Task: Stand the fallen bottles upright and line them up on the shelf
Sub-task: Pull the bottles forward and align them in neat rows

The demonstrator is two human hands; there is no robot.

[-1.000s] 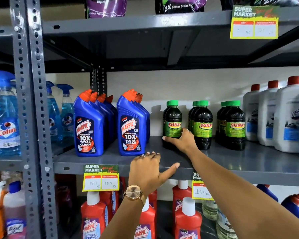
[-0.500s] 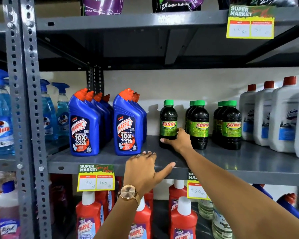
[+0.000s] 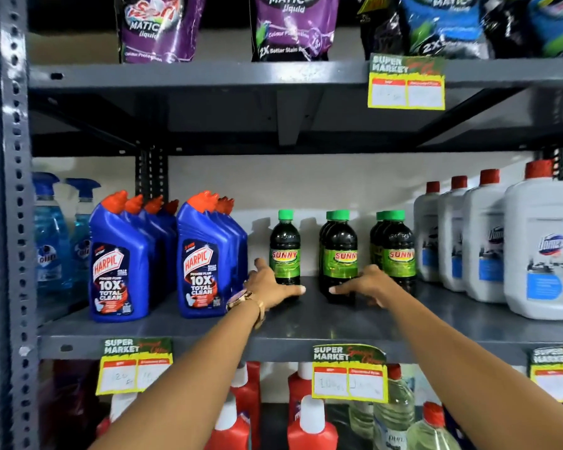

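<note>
Dark Sunny bottles with green caps stand upright on the grey shelf (image 3: 306, 329) in three rows. My left hand (image 3: 267, 285) cups the base of the leftmost Sunny bottle (image 3: 285, 251), fingers on its left side and thumb across the front. My right hand (image 3: 369, 284) wraps the base of the middle row's front Sunny bottle (image 3: 340, 251), thumb pointing left in front of it. The right row of Sunny bottles (image 3: 398, 254) stands untouched just beyond my right hand. No bottle on this shelf lies on its side.
Blue Harpic bottles (image 3: 205, 264) stand in two rows to the left, with blue spray bottles (image 3: 51, 241) beyond the upright post. White jugs with red caps (image 3: 543, 248) fill the right. Pouches hang on the shelf above. Red bottles (image 3: 309, 427) stand below, and a price tag (image 3: 350, 373) hangs on the edge.
My left hand left the shelf's front edge and went to the leftmost Sunny bottle. My right hand shifted from that bottle to the middle row. The view tilted upward.
</note>
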